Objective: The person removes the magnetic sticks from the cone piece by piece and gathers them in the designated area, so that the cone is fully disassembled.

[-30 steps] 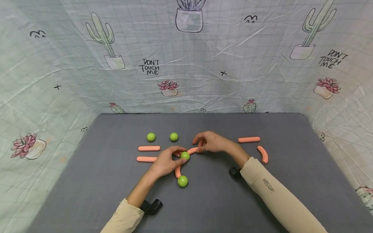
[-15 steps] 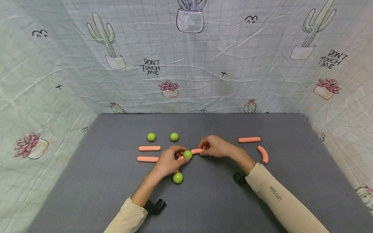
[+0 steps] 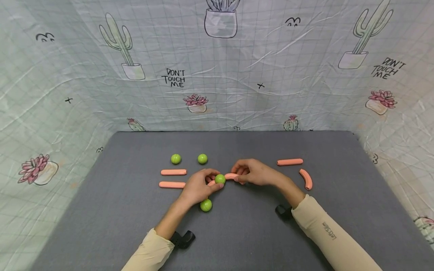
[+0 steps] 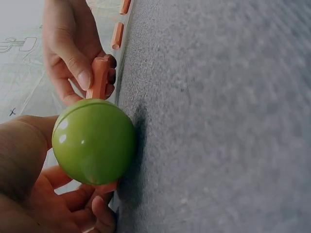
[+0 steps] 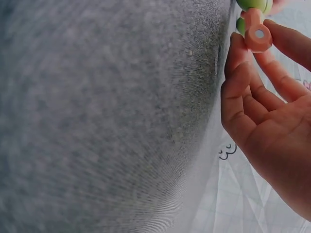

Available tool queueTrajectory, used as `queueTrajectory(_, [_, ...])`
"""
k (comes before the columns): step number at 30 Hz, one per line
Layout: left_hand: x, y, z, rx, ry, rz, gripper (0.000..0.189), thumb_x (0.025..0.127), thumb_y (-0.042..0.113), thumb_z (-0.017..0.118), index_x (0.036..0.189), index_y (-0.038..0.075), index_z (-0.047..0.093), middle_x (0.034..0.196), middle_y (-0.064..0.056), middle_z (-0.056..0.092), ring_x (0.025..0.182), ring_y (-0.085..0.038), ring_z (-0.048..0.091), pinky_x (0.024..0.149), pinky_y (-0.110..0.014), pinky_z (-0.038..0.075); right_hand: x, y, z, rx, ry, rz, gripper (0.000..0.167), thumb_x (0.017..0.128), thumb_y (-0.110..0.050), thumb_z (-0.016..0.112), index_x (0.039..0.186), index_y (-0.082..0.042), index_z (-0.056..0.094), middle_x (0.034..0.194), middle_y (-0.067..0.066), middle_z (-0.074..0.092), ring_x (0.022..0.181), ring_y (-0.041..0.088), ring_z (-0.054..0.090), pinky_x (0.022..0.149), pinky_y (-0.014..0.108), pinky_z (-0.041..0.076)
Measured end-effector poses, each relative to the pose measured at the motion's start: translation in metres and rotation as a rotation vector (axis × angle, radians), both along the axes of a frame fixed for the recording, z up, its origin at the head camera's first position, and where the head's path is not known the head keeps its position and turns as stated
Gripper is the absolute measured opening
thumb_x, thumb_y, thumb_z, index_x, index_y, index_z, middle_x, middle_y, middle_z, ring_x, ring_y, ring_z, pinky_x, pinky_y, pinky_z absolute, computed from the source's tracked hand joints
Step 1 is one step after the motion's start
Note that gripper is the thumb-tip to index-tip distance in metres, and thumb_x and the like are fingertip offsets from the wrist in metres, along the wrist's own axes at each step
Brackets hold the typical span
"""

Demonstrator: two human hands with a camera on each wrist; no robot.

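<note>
My left hand (image 3: 198,187) grips a green ball (image 3: 220,178) between thumb and fingers; the ball (image 4: 95,141) fills the middle of the left wrist view. A curved orange rod (image 3: 231,176) touches the ball's right side, and my right hand (image 3: 255,172) pinches its far part. In the right wrist view that rod (image 5: 257,42) shows a silvery disc in its end. Another orange rod (image 3: 211,183) meets the ball on the left, mostly hidden by my left hand. Below it lies a second green ball (image 3: 205,205), apparently joined to that rod; the joint is hidden.
On the grey table (image 3: 237,233), two green balls (image 3: 176,159) lie at back left above two straight orange rods (image 3: 173,172). A straight rod (image 3: 289,162) and a curved rod (image 3: 306,179) lie at right. A printed cloth (image 3: 230,101) stands behind.
The held ball and both hands have shifted right. The lower ball has swung left and slightly away from me. The right hand's rod has turned and moved right with it.
</note>
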State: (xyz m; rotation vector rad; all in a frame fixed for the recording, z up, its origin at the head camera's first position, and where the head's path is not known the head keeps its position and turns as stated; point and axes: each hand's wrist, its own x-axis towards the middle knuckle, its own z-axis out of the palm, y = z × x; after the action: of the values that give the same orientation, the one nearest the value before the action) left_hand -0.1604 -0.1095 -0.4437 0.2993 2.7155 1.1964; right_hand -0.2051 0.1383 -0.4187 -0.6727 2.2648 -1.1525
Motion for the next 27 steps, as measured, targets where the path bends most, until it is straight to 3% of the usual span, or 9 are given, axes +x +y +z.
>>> queueTrajectory(9, [-0.002, 0.002, 0.0, 0.01, 0.007, 0.014, 0.027, 0.09, 0.029, 0.083, 0.115, 0.019, 0.077, 0.094, 0.001, 0.07, 0.077, -0.01, 0.059, 0.07, -0.03, 0.047, 0.003, 0.006, -0.002, -0.029, 0.003, 0.049, 0.029, 0.101, -0.014, 0.07, 0.129, -0.007, 0.068, 0.098, 0.015, 0.073, 0.081, 0.024, 0.073, 0.069, 0.03, 0.053])
queueTrajectory(14, [-0.003, 0.003, 0.002, 0.007, 0.008, 0.015, 0.027, 0.091, 0.027, 0.083, 0.116, 0.018, 0.077, 0.093, -0.001, 0.07, 0.068, -0.01, 0.058, 0.065, -0.028, 0.047, 0.003, 0.008, -0.006, -0.04, 0.0, 0.069, 0.031, 0.101, -0.014, 0.069, 0.131, -0.007, 0.068, 0.093, 0.014, 0.072, 0.076, 0.022, 0.071, 0.065, 0.028, 0.051])
queueTrajectory(17, [-0.003, 0.003, 0.003, 0.012, -0.001, 0.017, 0.028, 0.092, 0.026, 0.082, 0.117, 0.016, 0.077, 0.093, -0.002, 0.07, 0.059, -0.011, 0.057, 0.061, -0.028, 0.047, 0.004, 0.01, -0.005, -0.041, -0.014, 0.072, 0.033, 0.102, -0.012, 0.068, 0.134, -0.006, 0.066, 0.092, 0.014, 0.072, 0.075, 0.021, 0.07, 0.066, 0.031, 0.054])
queueTrajectory(27, [-0.004, 0.003, 0.001, 0.021, -0.016, 0.027, 0.029, 0.091, 0.028, 0.082, 0.118, 0.017, 0.075, 0.095, -0.002, 0.069, 0.053, -0.011, 0.056, 0.064, -0.028, 0.047, 0.01, 0.021, 0.0, -0.078, -0.055, 0.06, 0.045, 0.105, -0.004, 0.057, 0.149, -0.005, 0.055, 0.089, 0.017, 0.067, 0.078, 0.024, 0.067, 0.071, 0.04, 0.062])
